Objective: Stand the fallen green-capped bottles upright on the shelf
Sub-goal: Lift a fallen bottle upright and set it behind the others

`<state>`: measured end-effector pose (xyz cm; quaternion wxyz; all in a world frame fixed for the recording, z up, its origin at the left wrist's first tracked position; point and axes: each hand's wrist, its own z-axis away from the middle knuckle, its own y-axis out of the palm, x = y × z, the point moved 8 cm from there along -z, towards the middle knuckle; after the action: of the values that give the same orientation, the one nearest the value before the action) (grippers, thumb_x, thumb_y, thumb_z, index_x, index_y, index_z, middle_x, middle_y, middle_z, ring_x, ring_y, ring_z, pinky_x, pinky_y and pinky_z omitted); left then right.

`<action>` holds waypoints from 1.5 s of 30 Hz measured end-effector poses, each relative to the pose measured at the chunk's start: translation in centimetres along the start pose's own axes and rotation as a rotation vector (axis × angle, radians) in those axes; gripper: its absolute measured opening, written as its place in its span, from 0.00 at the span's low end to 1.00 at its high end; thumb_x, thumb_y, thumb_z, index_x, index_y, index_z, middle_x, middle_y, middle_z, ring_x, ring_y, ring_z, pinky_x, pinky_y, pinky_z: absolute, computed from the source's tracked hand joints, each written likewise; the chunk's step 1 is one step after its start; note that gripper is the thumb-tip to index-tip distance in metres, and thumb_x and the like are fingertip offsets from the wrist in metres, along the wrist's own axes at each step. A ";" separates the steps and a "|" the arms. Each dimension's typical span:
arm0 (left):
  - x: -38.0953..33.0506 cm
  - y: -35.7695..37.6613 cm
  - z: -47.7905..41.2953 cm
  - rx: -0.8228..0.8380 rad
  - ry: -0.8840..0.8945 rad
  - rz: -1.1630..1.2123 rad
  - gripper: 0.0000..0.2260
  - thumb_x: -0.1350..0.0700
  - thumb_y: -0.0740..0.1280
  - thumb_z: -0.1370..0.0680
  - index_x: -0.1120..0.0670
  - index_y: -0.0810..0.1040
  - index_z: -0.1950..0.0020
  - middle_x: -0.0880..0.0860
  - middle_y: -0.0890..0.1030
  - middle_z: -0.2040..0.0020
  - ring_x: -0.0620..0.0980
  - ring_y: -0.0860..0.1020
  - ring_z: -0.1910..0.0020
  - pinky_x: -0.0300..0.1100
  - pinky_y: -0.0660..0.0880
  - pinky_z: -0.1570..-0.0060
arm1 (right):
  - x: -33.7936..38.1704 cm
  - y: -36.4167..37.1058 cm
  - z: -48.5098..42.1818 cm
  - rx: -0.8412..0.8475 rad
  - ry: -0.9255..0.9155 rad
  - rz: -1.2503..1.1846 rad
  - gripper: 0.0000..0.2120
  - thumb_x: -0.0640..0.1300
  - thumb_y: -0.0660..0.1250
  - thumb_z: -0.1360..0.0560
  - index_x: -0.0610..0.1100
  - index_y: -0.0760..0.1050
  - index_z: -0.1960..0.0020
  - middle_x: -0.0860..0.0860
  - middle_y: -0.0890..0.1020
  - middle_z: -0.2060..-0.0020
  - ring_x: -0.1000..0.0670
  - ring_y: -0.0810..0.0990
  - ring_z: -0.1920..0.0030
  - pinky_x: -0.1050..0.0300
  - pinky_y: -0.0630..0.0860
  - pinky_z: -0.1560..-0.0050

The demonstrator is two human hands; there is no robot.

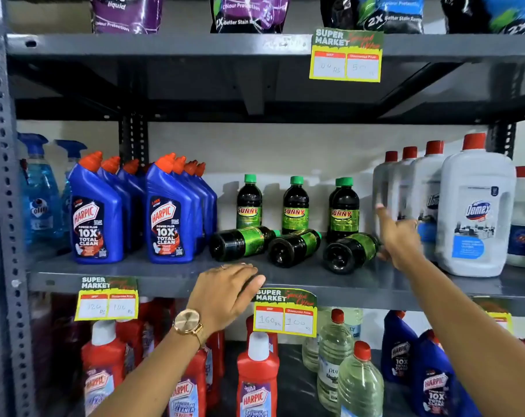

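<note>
1. Left hand (225, 291) rests flat, fingers loosely spread, on the shelf (315, 281) edge, holding nothing.
2. Right hand (401, 236) reaches, open, touching the rightmost fallen bottle (350, 251).
3. Three lie fallen; probably light, smooth, rigid: grip mid-body.

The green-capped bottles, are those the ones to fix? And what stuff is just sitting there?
For the job:
- three fallen green-capped bottles: left, middle, right
- shelf they lie on
- right hand, by the right one

Just sitting there:
- standing green-capped bottles
- blue Harpic bottles
- white Domex jugs
- price tags
</note>
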<state>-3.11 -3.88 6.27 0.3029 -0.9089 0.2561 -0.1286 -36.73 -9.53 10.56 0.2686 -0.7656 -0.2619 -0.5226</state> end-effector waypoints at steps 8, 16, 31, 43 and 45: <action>0.4 1.2 -0.3 -0.052 -0.109 -0.112 0.25 0.42 0.52 0.22 0.52 0.86 0.51 0.49 0.86 0.51 0.45 0.83 0.49 0.41 0.79 0.54 | -2.7 4.9 -0.2 0.542 0.333 0.490 0.45 0.73 0.67 0.37 0.38 0.71 0.37 0.43 0.80 0.53 0.49 0.80 0.77 0.65 0.74 0.81; 0.3 1.1 -0.2 -0.107 -0.124 -0.143 0.25 0.44 0.52 0.20 0.52 0.86 0.55 0.48 0.87 0.55 0.44 0.84 0.53 0.40 0.78 0.57 | -3.8 3.9 -0.8 0.114 0.169 0.368 0.50 0.77 0.60 0.39 0.39 0.73 0.34 0.38 0.80 0.39 0.38 0.80 0.40 0.48 0.74 0.39; -0.2 0.6 0.0 -0.185 -0.088 -0.182 0.20 0.46 0.57 0.21 0.53 0.87 0.57 0.49 0.87 0.57 0.45 0.85 0.55 0.40 0.78 0.58 | -1.6 5.3 -0.2 0.161 -0.151 0.076 0.29 0.45 0.76 0.37 0.37 0.72 0.40 0.40 0.81 0.46 0.39 0.80 0.46 0.54 0.75 0.53; -0.4 0.6 0.0 -0.225 -0.083 -0.178 0.19 0.47 0.58 0.22 0.53 0.86 0.58 0.48 0.87 0.59 0.46 0.85 0.56 0.40 0.77 0.60 | -2.5 5.3 -0.7 0.216 -0.094 0.138 0.24 0.43 0.77 0.38 0.37 0.78 0.45 0.41 0.83 0.47 0.40 0.80 0.43 0.57 0.76 0.58; -0.4 0.6 -0.1 -0.221 -0.089 -0.176 0.19 0.46 0.58 0.22 0.53 0.86 0.58 0.48 0.87 0.58 0.46 0.85 0.56 0.40 0.77 0.60 | -2.5 5.0 -0.6 0.186 -0.105 0.180 0.30 0.45 0.80 0.39 0.37 0.75 0.42 0.41 0.82 0.45 0.39 0.80 0.42 0.52 0.79 0.51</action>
<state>-3.73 -4.09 5.92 0.1994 -0.9605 0.1743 -0.0851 -34.55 -13.82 7.69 0.3702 -0.7839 -0.2533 -0.4293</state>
